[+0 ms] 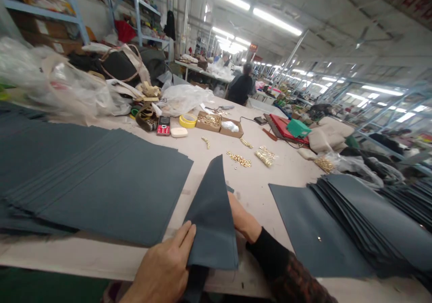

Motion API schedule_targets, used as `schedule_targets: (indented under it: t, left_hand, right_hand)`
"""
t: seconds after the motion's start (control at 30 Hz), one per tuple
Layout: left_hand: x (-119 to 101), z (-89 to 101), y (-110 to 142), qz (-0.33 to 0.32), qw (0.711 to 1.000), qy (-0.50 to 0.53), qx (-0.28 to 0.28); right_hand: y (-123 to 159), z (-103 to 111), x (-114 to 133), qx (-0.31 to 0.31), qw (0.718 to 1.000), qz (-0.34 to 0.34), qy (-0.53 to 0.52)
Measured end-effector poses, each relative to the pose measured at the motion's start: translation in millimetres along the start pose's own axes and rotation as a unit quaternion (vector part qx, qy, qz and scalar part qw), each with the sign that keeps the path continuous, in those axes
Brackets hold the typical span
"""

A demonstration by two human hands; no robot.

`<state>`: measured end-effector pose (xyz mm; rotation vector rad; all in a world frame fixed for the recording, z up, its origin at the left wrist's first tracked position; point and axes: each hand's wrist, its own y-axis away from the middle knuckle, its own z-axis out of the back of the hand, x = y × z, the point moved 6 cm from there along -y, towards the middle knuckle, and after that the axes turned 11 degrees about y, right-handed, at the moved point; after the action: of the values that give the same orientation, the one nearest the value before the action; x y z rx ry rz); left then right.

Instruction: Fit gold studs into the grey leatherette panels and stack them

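Note:
I hold one dark grey-blue leather sheet (211, 217) raised on edge over the near side of the table, its corner pointing up. My left hand (165, 267) grips its lower left edge, thumb on the front face. My right hand (243, 219) is behind the sheet at its right side, fingers hidden by it. To the left lies a fanned stack of the same sheets (97, 181). Another stack of sheets (351, 226) lies at the right, one showing a small metal stud.
Piles of gold metal fittings (239, 160) lie mid-table, with small cardboard trays (209, 121), a yellow tape roll (187, 120), a red phone (164, 126) and plastic bags (67, 87). A person in dark clothes (241, 87) sits at the far end. Shelving stands at the back left.

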<state>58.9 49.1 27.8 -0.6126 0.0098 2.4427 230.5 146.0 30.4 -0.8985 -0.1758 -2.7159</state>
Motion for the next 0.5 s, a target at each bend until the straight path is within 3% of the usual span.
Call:
schedule_targets:
  t: [0.1, 0.2, 0.33, 0.5]
  left_hand:
    - [-3, -16.9, 2, -0.007, 0.999, -0.046, 0.010]
    - [1, -24.0, 7, -0.014, 0.998, -0.059, -0.009]
    - [6, -28.1, 13, -0.030, 0.997, -0.069, -0.013]
    - [7, -26.9, 14, -0.011, 0.997, -0.078, -0.010]
  right_hand:
    - [-13, 46, -39, -0.084, 0.981, -0.083, 0.156]
    - [-30, 82, -73, -0.138, 0.952, -0.159, 0.223]
    - [-51, 93, -98, -0.121, 0.943, -0.188, 0.246]
    - [-63, 93, -110, -0.093, 0.942, -0.210, 0.247]
